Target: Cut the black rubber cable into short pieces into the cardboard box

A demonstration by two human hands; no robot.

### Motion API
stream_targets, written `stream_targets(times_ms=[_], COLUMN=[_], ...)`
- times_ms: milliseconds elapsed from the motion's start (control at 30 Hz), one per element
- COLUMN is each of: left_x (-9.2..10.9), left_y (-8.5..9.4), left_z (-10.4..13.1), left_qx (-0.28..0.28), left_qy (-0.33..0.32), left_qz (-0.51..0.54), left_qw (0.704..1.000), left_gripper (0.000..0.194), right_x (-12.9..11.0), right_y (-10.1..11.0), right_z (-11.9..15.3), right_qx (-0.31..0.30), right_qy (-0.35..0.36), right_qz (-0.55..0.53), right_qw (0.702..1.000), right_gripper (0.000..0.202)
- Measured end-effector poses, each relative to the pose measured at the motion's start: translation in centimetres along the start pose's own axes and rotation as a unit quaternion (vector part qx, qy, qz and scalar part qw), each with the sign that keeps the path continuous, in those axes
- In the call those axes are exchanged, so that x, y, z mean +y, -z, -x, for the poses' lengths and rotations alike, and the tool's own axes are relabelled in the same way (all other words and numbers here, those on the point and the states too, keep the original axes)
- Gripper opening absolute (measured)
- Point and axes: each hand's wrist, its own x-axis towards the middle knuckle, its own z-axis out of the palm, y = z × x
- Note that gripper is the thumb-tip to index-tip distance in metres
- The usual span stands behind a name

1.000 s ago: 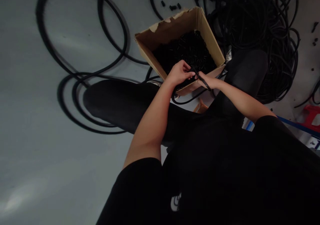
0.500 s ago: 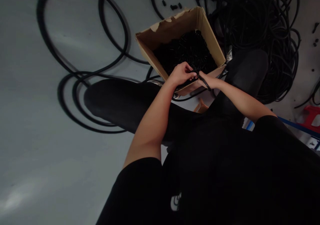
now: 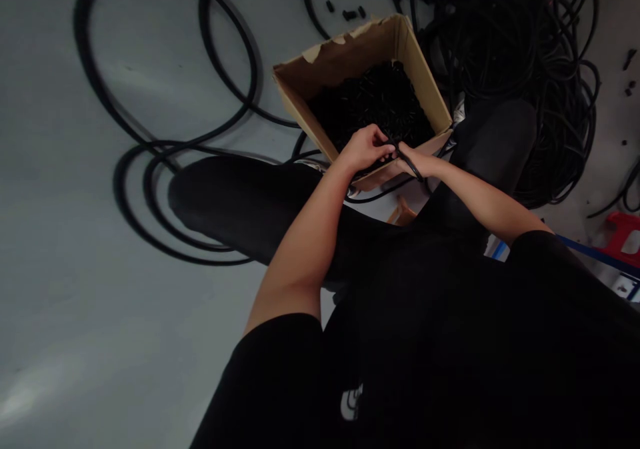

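Black tubing [image 3: 412, 168], at two o'clock from the middle of the view, caught between both hands over the near edge of an open cardboard box [image 3: 350, 56]. Farthest left, at ten o'clock, wide loops [image 3: 87, 56] of similar make on the grey floor [image 3: 75, 269], with lower loops [image 3: 119, 186] at nine, beside the bent left leg [image 3: 225, 196]. Then, toward one o'clock, the box, deep in short black pieces [image 3: 370, 96], with a few loose bits [image 3: 350, 14] beyond its far wall at twelve. At its near side, left hand [image 3: 365, 148] curled inward, apparently pinching the tubing with thumb and fingertips. Probably light, pliant and springy, hardly fragile, perhaps a little slick; best taken between thumb and fingertips close behind the end, with the trailing length steadied against curling back. Long axis of the visible stretch slanting from between ten and eleven o'clock to between four and five, slightly bowed, upper part pointing toward the box; end hidden among the fingers. Next, right hand [image 3: 424, 162], crossed by the tubing; cannot tell whether clasped or loose. Farther right, at two o'clock, a big tangle [image 3: 515, 42] beyond the right leg [image 3: 495, 136]; at three, a red object [image 3: 617, 236].
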Motion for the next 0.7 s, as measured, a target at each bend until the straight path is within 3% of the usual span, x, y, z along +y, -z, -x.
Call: stream_targets(times_ms=[267,467,700], left_x=[-1.0,-1.0,0.8], left_y=[0.5,0.9,1.1], left_z=[-0.7,-0.7,0.4], left_qx=[0.032,0.015,0.018], left_qy=[-0.022,0.041,0.025], left_qz=[-0.001,-0.025,-0.033], left_qw=[0.999,0.999,0.999], left_gripper=[0.052,0.044,0.038], right_x=[-1.8,-2.9,-4.8], right_y=[0.8,1.4,1.9], right_z=[1.1,1.4,1.8], right_qx=[0.022,0.008,0.023], right_qy=[-0.094,-0.142,-0.117], right_qz=[-0.004,-0.066,-0.02], right_qw=[0.995,0.988,0.993], right_gripper=[0.026,0.033,0.021])
